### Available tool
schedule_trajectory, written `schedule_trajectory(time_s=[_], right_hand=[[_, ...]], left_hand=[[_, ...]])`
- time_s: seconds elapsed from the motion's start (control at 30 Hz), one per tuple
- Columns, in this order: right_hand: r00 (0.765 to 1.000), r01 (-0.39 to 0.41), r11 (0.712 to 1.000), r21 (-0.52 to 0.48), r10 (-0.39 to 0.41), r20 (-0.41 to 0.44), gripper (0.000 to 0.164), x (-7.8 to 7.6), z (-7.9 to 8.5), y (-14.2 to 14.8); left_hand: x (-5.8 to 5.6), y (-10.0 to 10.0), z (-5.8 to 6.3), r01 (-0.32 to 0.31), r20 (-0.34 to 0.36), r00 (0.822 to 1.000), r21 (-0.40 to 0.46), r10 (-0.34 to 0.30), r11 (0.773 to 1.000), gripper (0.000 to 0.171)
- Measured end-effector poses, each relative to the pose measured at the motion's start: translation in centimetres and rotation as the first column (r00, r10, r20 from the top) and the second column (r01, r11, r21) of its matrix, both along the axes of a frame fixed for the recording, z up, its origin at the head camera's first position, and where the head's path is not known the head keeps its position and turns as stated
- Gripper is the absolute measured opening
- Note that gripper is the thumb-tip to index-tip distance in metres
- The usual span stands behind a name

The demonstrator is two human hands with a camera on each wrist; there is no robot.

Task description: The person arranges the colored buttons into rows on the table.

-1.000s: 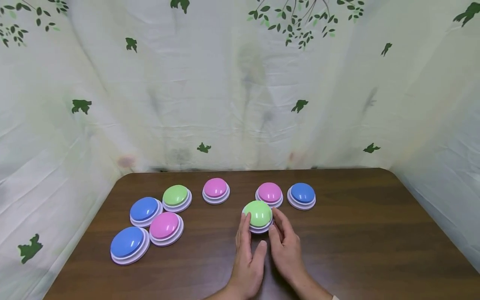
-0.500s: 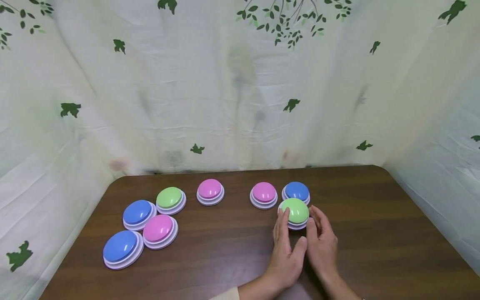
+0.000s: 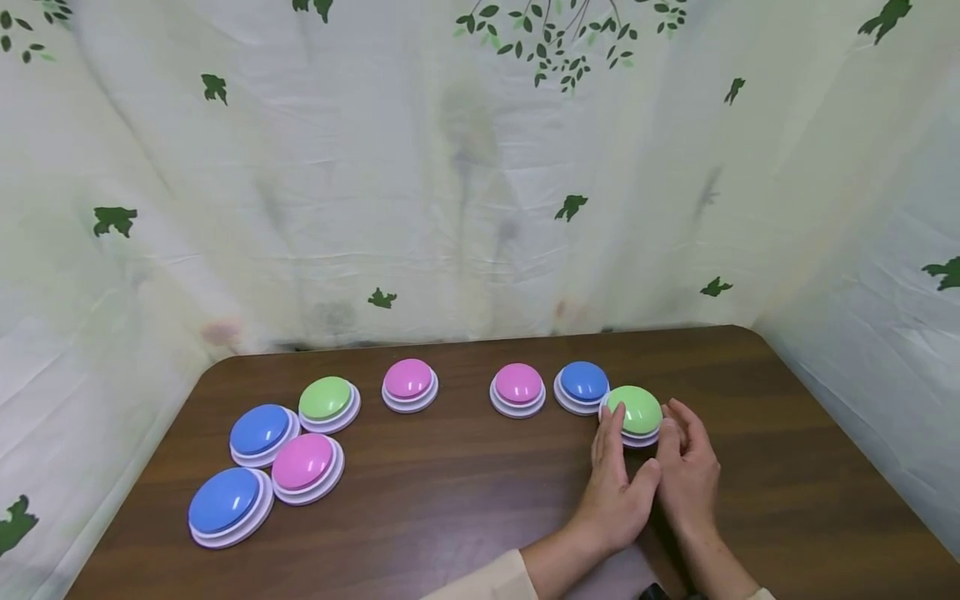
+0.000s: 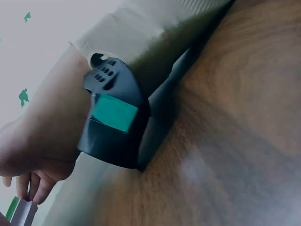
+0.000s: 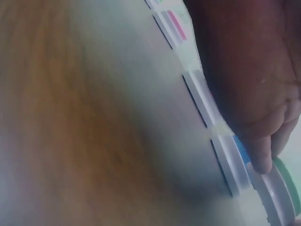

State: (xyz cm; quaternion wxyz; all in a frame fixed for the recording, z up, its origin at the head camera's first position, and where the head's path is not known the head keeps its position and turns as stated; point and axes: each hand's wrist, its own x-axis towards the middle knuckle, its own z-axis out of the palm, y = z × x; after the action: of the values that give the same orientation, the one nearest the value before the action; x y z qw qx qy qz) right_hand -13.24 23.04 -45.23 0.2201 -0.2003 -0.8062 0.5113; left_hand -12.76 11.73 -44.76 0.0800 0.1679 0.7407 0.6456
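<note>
A green-domed push button [image 3: 639, 408] on a white round base is held between my two hands, its left edge overlapping a blue push button [image 3: 584, 383] in the head view. My left hand [image 3: 618, 500] has its fingers stretched along the dome's left side, with the thumb apart from it. On the opposite side, the slightly bent fingers of my right hand [image 3: 688, 479] touch the rim. The left wrist view catches fingertips at the white base [image 4: 24, 214]. In the right wrist view, a fingertip meets the same base [image 5: 277, 195].
Two pink push buttons [image 3: 517, 386] [image 3: 408, 382] stand along the back of the brown table [image 3: 450, 533]. A cluster at the left has a green push button [image 3: 327, 402], a pink one [image 3: 306, 467] and two blue ones [image 3: 258, 432] [image 3: 225, 504]. A white curtain [image 3: 420, 183] surrounds the table.
Both hands have moved right with the green push button, past the right pink one and then the blue one, to the blue one's right. The head view has turned slightly right.
</note>
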Motion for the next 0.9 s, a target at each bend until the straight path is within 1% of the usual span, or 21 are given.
schedule_trajectory(time_s=[0.13,0.23,0.43,0.5,0.67,0.9], right_hand=[[1.0,0.023,1.0,0.006,-0.023,-0.011,0.046,-0.5,-0.2,0.7],[0.999,0.038,0.999,0.006,-0.037,-0.007,0.047,-1.0,-0.2,1.3],[0.998,0.044,0.999,-0.007,-0.043,0.038,0.05,-2.5,-0.5,2.8],[0.998,0.039,0.999,-0.016,-0.038,0.052,0.051,-3.0,-0.6,3.2],[0.998,0.011,1.0,-0.021,-0.01,0.066,0.051,-4.2,-0.7,4.1],[0.997,-0.035,0.999,0.024,0.033,0.071,0.053,-5.6,-1.0,5.0]], left_hand=[[-0.5,0.8,-0.5,0.016,-0.007,1.0,-0.009,-0.016,1.0,0.076],[-1.2,1.3,-0.8,0.031,-0.008,0.999,0.005,-0.031,0.999,0.076],[-3.1,2.2,-1.4,0.066,0.015,0.998,0.101,-0.068,0.993,0.076],[-3.7,2.5,-1.5,0.077,0.028,0.996,0.127,-0.081,0.989,0.077],[-4.9,3.0,-1.9,0.086,0.044,0.995,0.148,-0.093,0.985,0.078],[-6.2,3.8,-2.3,0.082,0.046,0.995,0.174,-0.091,0.981,0.079]])
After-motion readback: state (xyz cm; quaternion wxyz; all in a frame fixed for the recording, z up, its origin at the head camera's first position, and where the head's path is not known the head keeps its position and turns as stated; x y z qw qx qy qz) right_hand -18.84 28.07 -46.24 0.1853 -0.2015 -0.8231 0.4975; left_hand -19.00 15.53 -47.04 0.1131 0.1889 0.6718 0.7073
